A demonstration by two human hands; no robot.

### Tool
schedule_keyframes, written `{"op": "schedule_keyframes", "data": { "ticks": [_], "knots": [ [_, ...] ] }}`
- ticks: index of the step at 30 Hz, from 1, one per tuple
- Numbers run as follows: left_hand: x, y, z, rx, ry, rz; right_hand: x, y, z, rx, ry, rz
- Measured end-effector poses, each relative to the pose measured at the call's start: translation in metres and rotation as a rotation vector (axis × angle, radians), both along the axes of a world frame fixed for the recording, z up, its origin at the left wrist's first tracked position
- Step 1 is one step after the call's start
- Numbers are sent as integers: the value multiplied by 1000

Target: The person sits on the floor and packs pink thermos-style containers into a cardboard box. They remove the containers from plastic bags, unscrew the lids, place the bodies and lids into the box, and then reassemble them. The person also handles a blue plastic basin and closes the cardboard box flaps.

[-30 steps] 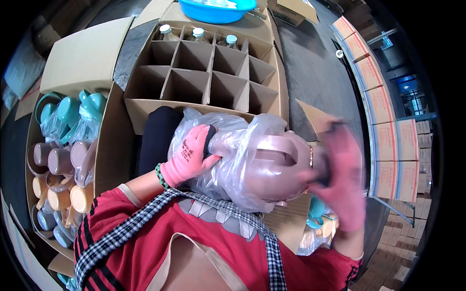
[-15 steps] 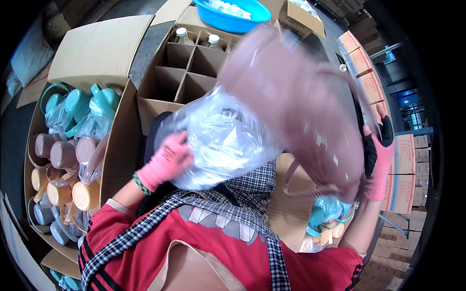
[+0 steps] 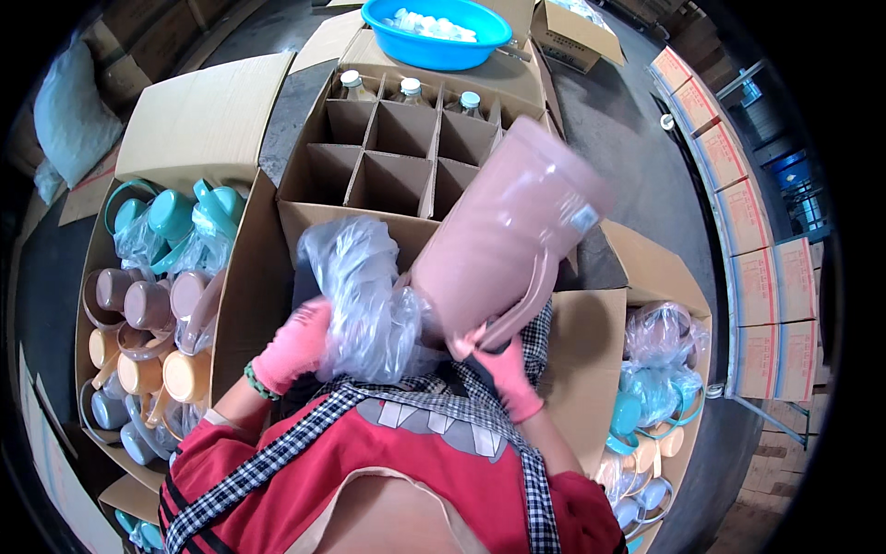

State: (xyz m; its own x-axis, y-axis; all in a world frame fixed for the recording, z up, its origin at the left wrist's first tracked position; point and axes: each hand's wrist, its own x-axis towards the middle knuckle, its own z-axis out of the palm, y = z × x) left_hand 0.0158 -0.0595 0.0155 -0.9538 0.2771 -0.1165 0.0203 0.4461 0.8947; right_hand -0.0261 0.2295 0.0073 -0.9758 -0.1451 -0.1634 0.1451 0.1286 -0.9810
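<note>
A dusty-pink plastic jug with a long side handle tilts in front of me, its far end toward the upper right. My right hand, in a pink glove with bare fingertips, grips it at the near end of the handle. Next to the jug's near end is a crumpled clear plastic bag. My left hand, also gloved in pink, is closed on the bag's left side, with its fingertips partly hidden by the film. The jug's near end touches the bag; whether it is inside, I cannot tell.
Ahead stands a divided carton holding several white-capped glass bottles. Beyond it sits a blue basin of small white pieces. Open cartons of bagged, coloured jugs flank me at left and right. Stacked boxes line the right.
The pink jug has come down and away from the camera to the bag. My right hand has moved left to its handle. The bag, spread wide before, is now bunched up in my left hand.
</note>
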Motion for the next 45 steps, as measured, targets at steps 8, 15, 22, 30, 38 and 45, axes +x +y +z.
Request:
{"op": "schedule_keyframes", "data": {
  "ticks": [8,15,22,30,38,45],
  "knots": [
    [-34,25,-76,-481,121,-547,17,4,1,-129,-222,247],
    [-6,-10,-63,115,-46,-759,13,-8,-42,448,-104,585],
    [-99,-27,110,-323,156,444,-15,-1,-7,309,-230,791],
    [-206,74,34,383,238,148,-183,11,8,-311,99,140],
    [-177,46,54,300,164,515,-125,-28,23,-128,431,-167],
    [-132,71,70,3,680,338,-145,-24,24,-153,208,-253]
  ]
}}
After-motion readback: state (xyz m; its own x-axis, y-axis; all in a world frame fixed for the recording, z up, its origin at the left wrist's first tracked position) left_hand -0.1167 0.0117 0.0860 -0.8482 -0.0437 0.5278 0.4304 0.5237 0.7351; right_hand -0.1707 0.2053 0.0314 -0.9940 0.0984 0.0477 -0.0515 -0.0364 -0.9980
